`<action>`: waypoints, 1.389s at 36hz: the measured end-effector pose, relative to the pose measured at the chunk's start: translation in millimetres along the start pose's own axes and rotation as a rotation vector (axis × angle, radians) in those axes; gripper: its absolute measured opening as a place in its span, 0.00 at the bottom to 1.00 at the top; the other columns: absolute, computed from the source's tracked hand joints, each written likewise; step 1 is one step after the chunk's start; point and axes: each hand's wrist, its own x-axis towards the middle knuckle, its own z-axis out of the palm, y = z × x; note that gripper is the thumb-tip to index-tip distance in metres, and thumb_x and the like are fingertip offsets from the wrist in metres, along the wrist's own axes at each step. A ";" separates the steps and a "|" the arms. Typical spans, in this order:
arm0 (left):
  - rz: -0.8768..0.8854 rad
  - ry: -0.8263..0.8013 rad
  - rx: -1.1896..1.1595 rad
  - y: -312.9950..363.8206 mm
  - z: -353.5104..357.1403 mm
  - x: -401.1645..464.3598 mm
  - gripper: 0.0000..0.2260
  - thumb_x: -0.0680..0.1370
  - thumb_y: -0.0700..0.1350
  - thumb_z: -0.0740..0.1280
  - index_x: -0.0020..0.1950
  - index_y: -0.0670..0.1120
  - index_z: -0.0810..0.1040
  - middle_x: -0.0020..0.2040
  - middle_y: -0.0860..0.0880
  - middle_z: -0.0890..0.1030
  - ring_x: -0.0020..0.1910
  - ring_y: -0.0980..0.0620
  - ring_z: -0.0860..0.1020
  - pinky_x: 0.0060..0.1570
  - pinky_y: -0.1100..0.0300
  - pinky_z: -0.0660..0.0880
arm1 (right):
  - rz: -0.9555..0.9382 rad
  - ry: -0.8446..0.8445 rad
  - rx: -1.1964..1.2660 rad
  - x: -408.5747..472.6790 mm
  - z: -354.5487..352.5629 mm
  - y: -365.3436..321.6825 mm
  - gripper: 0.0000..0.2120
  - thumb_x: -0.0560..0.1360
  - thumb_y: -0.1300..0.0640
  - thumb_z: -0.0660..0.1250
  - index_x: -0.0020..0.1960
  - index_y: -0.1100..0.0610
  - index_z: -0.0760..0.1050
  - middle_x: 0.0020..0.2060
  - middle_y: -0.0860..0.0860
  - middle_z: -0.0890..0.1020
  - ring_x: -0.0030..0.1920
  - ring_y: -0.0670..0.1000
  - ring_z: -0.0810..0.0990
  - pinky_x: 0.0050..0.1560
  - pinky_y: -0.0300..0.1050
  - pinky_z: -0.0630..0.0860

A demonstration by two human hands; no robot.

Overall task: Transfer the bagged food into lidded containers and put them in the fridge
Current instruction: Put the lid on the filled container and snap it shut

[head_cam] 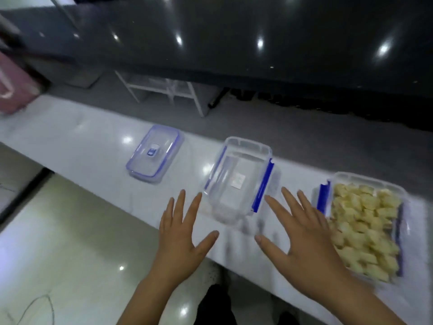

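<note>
An empty clear container [236, 181] with blue side clips sits on the white counter [82, 146], without a lid. Its lid [153, 154], clear with a blue rim, lies flat to the left. At the right a second clear container [367, 221] is full of pale yellow food pieces. My left hand [181, 235] hovers with fingers spread just left of the empty container's near end. My right hand [302, 238] is spread between the two containers, covering the filled one's near left corner. Neither hand holds anything.
The counter is a narrow white strip running from upper left to lower right. A pink bin [14, 87] stands at the far left. A white rack [164, 90] and a dark glossy surface [257, 38] lie beyond the counter. Pale floor tiles [58, 242] show below.
</note>
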 end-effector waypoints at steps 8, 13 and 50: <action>-0.085 -0.001 -0.038 -136.6 -48.4 62.8 0.39 0.73 0.71 0.60 0.78 0.67 0.42 0.80 0.59 0.36 0.79 0.53 0.36 0.78 0.45 0.45 | -0.013 -0.020 -0.007 83.6 59.7 -105.5 0.34 0.74 0.27 0.49 0.76 0.32 0.42 0.78 0.37 0.37 0.77 0.45 0.31 0.76 0.50 0.35; -0.009 -0.054 0.021 -232.3 -79.8 129.8 0.43 0.71 0.74 0.58 0.80 0.61 0.43 0.82 0.52 0.40 0.80 0.47 0.40 0.78 0.46 0.45 | 0.079 0.003 -0.038 142.9 116.0 -181.0 0.36 0.76 0.30 0.54 0.77 0.34 0.40 0.78 0.40 0.35 0.78 0.48 0.31 0.76 0.51 0.37; 0.616 -0.242 -0.189 -274.5 -121.1 231.5 0.46 0.68 0.76 0.60 0.80 0.62 0.46 0.82 0.54 0.51 0.81 0.51 0.44 0.78 0.43 0.45 | 0.406 0.381 -0.049 190.6 180.0 -285.4 0.43 0.72 0.30 0.62 0.74 0.31 0.34 0.80 0.42 0.44 0.79 0.48 0.37 0.78 0.56 0.45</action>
